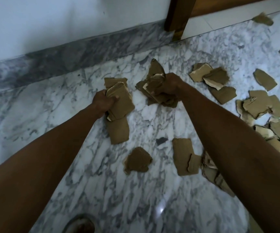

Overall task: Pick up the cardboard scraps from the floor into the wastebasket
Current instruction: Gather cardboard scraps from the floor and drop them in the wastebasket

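My left hand (102, 102) grips a bundle of brown cardboard scraps (119, 105) above the marble floor. My right hand (171, 84) grips a second, crumpled bunch of scraps (154, 84) a little farther out. Loose scraps lie on the floor below my hands: a rounded piece (137, 160) and a tall piece (184, 156). Several more scraps (260, 106) are spread over the floor at the right. No wastebasket shows clearly; a round rim (78, 222) peeks in at the bottom edge, and I cannot tell what it is.
A white wall with a grey marble skirting (68, 54) runs along the far left. A wooden door frame post (178, 15) stands at the top right. The floor is white-grey marble (35, 106).
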